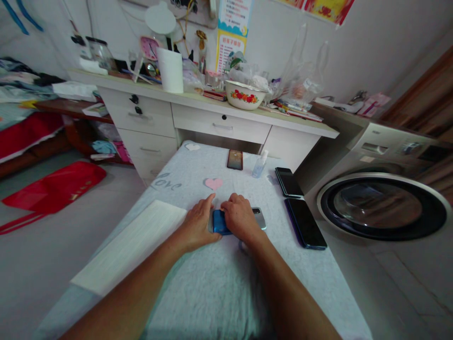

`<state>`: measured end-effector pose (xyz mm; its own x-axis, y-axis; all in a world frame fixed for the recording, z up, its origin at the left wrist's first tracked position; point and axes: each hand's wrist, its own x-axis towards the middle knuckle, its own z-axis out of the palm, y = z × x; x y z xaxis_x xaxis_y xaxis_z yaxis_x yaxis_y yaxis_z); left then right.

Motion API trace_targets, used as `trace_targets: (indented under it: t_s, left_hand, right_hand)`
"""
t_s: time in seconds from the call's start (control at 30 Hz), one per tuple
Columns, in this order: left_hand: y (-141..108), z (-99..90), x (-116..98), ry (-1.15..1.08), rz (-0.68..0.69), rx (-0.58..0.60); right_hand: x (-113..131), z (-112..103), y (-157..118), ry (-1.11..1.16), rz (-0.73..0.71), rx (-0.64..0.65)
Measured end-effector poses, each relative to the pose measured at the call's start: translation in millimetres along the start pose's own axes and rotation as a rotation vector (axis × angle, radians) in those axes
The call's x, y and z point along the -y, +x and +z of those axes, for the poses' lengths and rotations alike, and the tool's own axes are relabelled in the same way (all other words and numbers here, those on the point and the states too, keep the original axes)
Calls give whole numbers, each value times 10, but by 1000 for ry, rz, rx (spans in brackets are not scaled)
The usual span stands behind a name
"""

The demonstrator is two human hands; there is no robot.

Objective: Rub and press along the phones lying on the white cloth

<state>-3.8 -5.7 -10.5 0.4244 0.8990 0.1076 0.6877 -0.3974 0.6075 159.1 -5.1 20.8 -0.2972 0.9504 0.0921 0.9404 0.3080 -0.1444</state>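
A silver phone (261, 218) lies on the cloth-covered table (208, 283), with a smaller blue object (218, 223) on top of it. My left hand (199, 224) is at the left end of the phone, thumb and fingers spread apart around that edge. On the blue object rests my right hand (239, 215), its fingers curled and pressed down on it. The hand hides the blue object's right part and the middle of the phone.
Two dark phones, one upper (289, 182) and one lower (306, 224), lie along the right edge. A brown phone (235, 160) and a clear spray bottle (260, 164) are farther back. A folded white cloth (130, 245) lies left. A washing machine (375, 151) stands right.
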Motion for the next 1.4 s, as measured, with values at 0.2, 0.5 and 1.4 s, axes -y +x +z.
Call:
trace_targets:
  t_s: [0.2, 0.5, 1.4]
  left_hand:
    - [-9, 20, 29, -7, 27, -20]
    - [-21, -51, -35, -4, 18, -4]
    - [-19, -57, -40, -20, 41, -13]
  right_hand:
    - [-99, -51, -41, -39, 76, 22]
    - [-42, -26, -38, -10, 52, 14]
    - [-37, -4, -29, -17, 15, -14]
